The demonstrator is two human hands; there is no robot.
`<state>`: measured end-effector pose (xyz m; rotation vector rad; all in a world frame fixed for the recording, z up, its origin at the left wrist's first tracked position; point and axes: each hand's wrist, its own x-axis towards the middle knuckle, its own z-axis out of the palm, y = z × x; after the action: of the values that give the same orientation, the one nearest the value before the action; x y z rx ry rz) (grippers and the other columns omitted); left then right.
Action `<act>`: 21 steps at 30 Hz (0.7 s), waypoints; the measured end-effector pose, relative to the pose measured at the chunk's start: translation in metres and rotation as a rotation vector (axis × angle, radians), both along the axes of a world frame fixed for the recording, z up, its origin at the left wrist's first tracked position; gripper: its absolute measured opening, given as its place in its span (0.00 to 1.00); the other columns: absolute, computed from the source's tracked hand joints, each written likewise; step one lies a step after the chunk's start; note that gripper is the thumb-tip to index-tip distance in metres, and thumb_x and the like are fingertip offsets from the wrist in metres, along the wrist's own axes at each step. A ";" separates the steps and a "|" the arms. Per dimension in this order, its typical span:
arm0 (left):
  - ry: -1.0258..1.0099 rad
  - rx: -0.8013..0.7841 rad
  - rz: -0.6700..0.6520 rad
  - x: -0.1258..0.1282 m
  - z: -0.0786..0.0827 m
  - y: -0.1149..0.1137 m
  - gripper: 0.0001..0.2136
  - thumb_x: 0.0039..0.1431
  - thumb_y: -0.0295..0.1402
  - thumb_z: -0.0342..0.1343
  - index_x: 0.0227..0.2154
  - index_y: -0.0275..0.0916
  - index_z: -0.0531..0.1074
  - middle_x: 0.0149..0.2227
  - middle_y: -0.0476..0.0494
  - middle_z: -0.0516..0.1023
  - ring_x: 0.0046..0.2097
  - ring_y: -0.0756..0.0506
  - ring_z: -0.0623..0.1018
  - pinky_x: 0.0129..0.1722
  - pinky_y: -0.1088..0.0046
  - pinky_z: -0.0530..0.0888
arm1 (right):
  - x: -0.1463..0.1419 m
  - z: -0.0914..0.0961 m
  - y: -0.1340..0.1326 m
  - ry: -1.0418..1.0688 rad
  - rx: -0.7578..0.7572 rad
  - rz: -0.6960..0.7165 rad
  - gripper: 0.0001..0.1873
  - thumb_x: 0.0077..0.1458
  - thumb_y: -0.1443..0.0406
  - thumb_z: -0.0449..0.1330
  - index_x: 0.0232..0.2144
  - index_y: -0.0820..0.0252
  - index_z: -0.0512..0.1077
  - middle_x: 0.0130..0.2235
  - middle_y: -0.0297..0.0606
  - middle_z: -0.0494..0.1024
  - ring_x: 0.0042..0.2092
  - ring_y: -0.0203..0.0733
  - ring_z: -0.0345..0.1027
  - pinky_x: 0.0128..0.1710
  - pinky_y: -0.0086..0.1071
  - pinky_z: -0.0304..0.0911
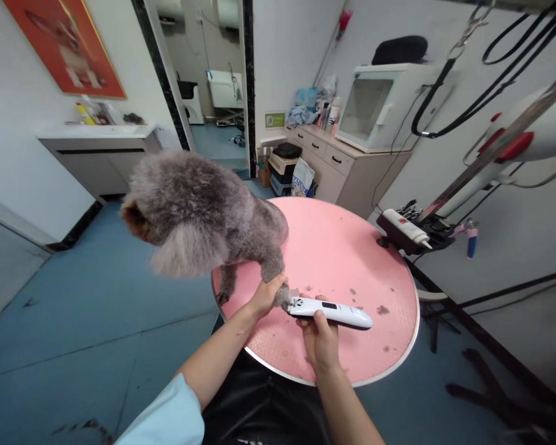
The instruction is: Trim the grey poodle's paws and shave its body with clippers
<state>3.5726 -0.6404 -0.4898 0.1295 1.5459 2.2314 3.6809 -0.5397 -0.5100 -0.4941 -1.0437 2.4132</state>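
The white clipper is above the round pink surface, grasped by the right grip, thumb at its near side; its long axis runs roughly sideways, blade end leftward at the dog's forepaw, though whether they touch I cannot tell. The left grip, nearer the dog, is wrapped around that foreleg. The clipper's dark lettering and round logo are too small to read; farther out, a bag reads "NATURAL", and a green wall sign is illegible.

Above a blue floor, pale walls flank a dark-framed doorway, with an orange-red poster left and a drawered cabinet right.
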 end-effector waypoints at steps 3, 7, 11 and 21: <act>-0.031 0.009 0.082 0.002 0.004 0.003 0.21 0.43 0.51 0.64 0.20 0.37 0.65 0.17 0.53 0.65 0.19 0.54 0.64 0.19 0.76 0.62 | 0.001 0.003 -0.001 0.034 -0.021 -0.099 0.24 0.46 0.54 0.71 0.42 0.52 0.67 0.40 0.36 0.82 0.26 0.32 0.67 0.31 0.33 0.68; -0.026 0.047 0.081 0.003 0.013 0.006 0.22 0.43 0.52 0.63 0.19 0.39 0.63 0.15 0.55 0.63 0.17 0.54 0.63 0.18 0.76 0.64 | 0.005 -0.001 -0.002 0.039 0.183 -0.118 0.23 0.49 0.56 0.70 0.43 0.52 0.65 0.46 0.40 0.80 0.29 0.35 0.71 0.31 0.34 0.68; -0.007 0.053 0.118 0.004 0.023 0.006 0.22 0.43 0.51 0.64 0.19 0.39 0.61 0.15 0.55 0.63 0.17 0.54 0.63 0.16 0.77 0.64 | 0.008 -0.008 0.000 0.115 0.389 -0.113 0.23 0.55 0.55 0.65 0.49 0.51 0.62 0.57 0.47 0.73 0.46 0.47 0.76 0.47 0.48 0.71; -0.067 0.068 0.029 0.005 0.033 0.003 0.21 0.42 0.51 0.63 0.24 0.40 0.62 0.15 0.57 0.64 0.14 0.52 0.65 0.13 0.75 0.66 | 0.029 0.011 0.031 0.463 1.299 0.006 0.26 0.48 0.76 0.64 0.47 0.47 0.70 0.60 0.39 0.73 0.58 0.51 0.71 0.52 0.45 0.70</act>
<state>3.5781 -0.6375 -0.4564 0.0520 1.4463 2.2885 3.7095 -0.5087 -0.4991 0.4838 -1.9805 1.2574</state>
